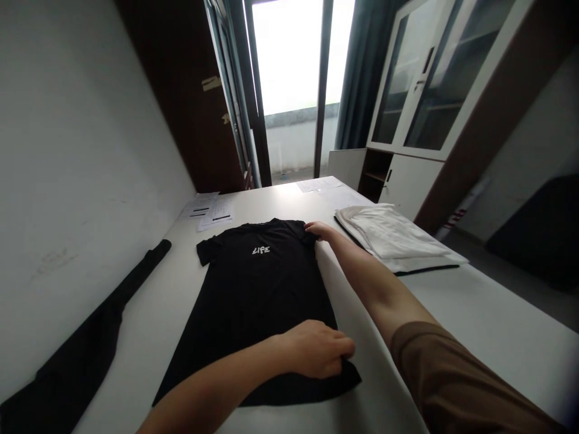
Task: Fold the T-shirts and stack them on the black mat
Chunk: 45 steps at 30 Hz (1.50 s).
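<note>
A black T-shirt (pixel 266 295) with white "LIFE" lettering lies spread out on the white table (pixel 149 313), its collar toward the window. My left hand (pixel 319 349) reaches across the shirt and pinches its right edge close to the hem. Farther off, my right hand (pixel 319 230) has its fingers closed on the sleeve at the shirt's right shoulder. Parts of the hem are covered by my left forearm.
To the right lies a stack of white folded clothes (pixel 391 235) with a dark edge beneath. A dark garment (pixel 90 355) stretches along the left wall. Papers (pixel 217 212) rest at the far left, and more sheets (pixel 321 184) at the far end. A glass-door cabinet (pixel 420 90) stands beyond.
</note>
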Motion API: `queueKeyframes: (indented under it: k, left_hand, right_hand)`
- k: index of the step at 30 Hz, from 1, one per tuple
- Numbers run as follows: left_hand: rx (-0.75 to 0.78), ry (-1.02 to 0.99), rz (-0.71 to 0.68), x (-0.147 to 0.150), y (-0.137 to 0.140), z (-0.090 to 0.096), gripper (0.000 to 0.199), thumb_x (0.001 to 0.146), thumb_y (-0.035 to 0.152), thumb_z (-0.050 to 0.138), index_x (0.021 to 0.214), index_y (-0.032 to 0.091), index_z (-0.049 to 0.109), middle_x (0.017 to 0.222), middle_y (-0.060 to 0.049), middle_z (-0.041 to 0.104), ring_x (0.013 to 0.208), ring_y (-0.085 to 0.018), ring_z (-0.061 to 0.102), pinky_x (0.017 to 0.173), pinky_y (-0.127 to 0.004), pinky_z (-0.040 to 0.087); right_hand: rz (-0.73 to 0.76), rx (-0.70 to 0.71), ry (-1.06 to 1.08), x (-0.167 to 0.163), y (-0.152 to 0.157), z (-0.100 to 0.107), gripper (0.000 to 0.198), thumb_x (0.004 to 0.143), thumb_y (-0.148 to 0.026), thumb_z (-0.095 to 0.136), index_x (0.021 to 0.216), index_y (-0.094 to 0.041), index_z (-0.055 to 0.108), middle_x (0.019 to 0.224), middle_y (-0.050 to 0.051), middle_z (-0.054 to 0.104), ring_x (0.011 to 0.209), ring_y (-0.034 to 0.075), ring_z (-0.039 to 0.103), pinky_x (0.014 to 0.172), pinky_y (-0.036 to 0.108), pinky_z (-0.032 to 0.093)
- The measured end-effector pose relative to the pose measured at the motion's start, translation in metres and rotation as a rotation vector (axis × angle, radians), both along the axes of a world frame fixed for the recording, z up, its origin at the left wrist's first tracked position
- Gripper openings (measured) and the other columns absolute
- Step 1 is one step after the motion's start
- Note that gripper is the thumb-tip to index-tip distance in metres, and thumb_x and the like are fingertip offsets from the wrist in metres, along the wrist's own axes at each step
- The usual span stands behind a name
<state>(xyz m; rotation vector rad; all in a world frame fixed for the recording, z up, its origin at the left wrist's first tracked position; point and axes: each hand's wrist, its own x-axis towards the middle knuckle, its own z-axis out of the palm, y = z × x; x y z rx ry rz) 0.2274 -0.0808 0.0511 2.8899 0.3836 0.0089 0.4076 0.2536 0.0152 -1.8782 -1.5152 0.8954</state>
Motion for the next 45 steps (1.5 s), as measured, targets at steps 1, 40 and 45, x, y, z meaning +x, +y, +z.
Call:
queueKeyframes:
  k: [1, 40, 45]
  left_hand:
    - [-0.009, -0.002, 0.005, -0.001, -0.001, 0.0, 0.016, 0.094, 0.027, 0.054, 0.109, 0.023, 0.057, 0.103, -0.001, 0.07, 0.089, -0.02, 0.068, 0.071, -0.03, 0.051]
    - [-0.119, -0.267, 0.397, -0.16, -0.034, -0.008, 0.014, 0.095, 0.027, 0.062, 0.102, 0.022, 0.073, 0.092, 0.0, 0.071, 0.079, -0.015, 0.064, 0.078, -0.03, 0.044]
    - [-0.182, -0.292, 0.416, -0.162, -0.039, -0.003, 0.01, 0.092, 0.024, 0.064, 0.096, 0.021, 0.073, 0.09, 0.0, 0.07, 0.077, -0.014, 0.064, 0.077, -0.029, 0.045]
  right_hand:
    - [0.012, -0.019, -0.015, -0.001, 0.001, 0.001, 0.032, 0.078, -0.009, 0.069, 0.108, -0.015, 0.079, 0.066, 0.004, 0.064, 0.058, 0.013, 0.055, 0.053, 0.022, 0.042]
    - [0.309, 0.386, -0.284, -0.286, -0.021, 0.01, 0.053, 0.101, -0.021, 0.04, 0.153, -0.024, 0.049, 0.145, 0.011, 0.058, 0.126, 0.029, 0.059, 0.106, 0.04, 0.046]
    - [0.373, 0.34, -0.326, -0.304, -0.03, 0.002, 0.046, 0.1, -0.021, 0.039, 0.143, -0.024, 0.056, 0.138, 0.013, 0.061, 0.122, 0.031, 0.062, 0.102, 0.041, 0.049]
